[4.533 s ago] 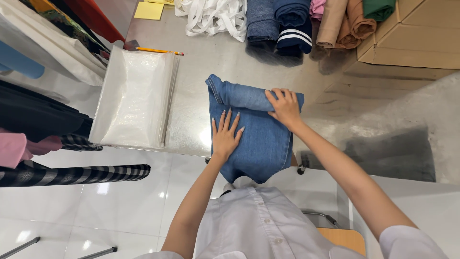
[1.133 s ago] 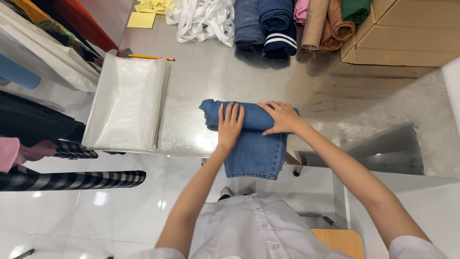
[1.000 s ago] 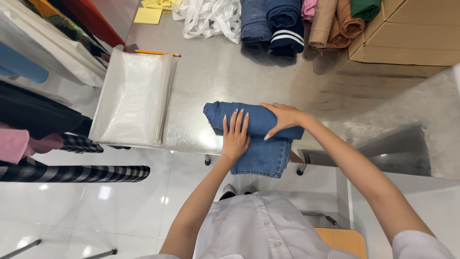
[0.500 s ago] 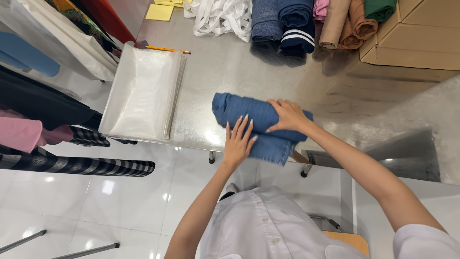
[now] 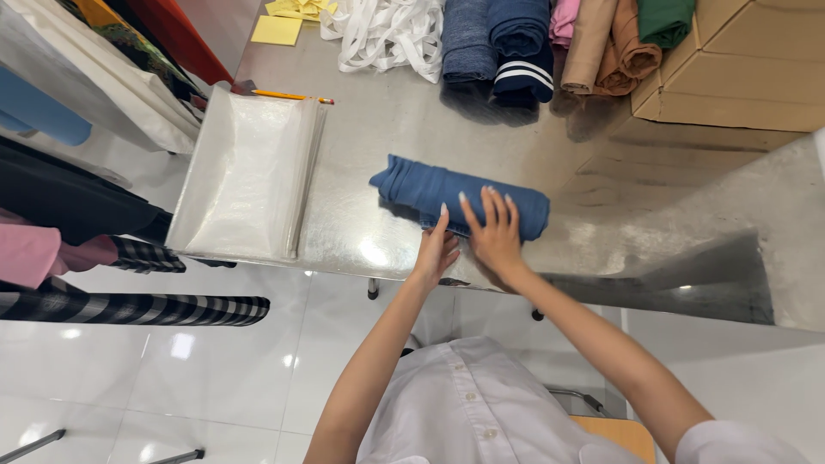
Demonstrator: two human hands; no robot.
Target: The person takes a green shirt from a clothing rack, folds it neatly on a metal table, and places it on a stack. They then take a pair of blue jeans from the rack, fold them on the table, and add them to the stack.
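A blue denim garment (image 5: 447, 191) lies rolled into a tight bundle near the front edge of the shiny metal table (image 5: 412, 129). My right hand (image 5: 492, 232) rests on top of the roll's near side, fingers spread over it. My left hand (image 5: 436, 249) touches the roll's lower edge just left of the right hand, fingers together and pointing up at the cloth.
A stack of clear plastic bags (image 5: 245, 176) lies at the table's left, with a pencil (image 5: 292, 95) behind it. Rolled garments (image 5: 516, 39), white straps (image 5: 387, 34), yellow notes (image 5: 277, 29) and cardboard boxes (image 5: 739, 69) line the back. Hanging clothes (image 5: 77, 172) are at left.
The denim, partly flat and hanging over the front edge before, is now rolled up fully into a bundle on the table. Both hands moved forward with the roll.
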